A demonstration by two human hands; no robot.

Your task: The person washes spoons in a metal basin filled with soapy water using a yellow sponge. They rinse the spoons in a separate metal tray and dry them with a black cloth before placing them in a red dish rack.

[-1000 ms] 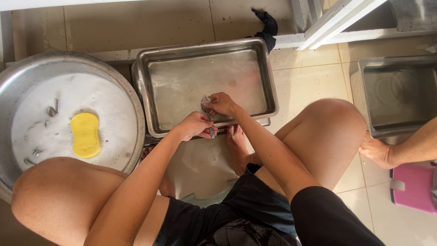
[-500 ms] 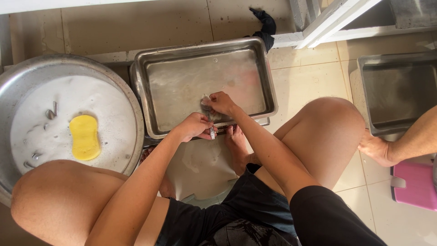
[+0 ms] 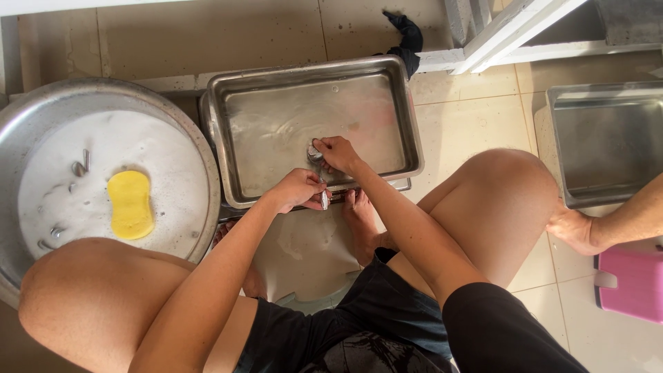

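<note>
At the floor's left edge a round basin (image 3: 200, 159) is sitting with soapy water, a yellow sponge (image 3: 130, 204) floating in it beside a few pieces of cutlery (image 3: 80, 164). Just right of it, a steel tray (image 3: 228, 97) is lying on the tiles. My left hand (image 3: 295, 189) is curling its fingers closed around a spoon (image 3: 323, 197) at the tray's near rim. My right hand (image 3: 338, 153), fingers pinched shut, is gripping the spoon's upper end over the tray. Near the floor's right edge, a second tray (image 3: 608, 145) is resting, with another person's foot (image 3: 577, 229) and a pink stool (image 3: 632, 283) beside it.
</note>
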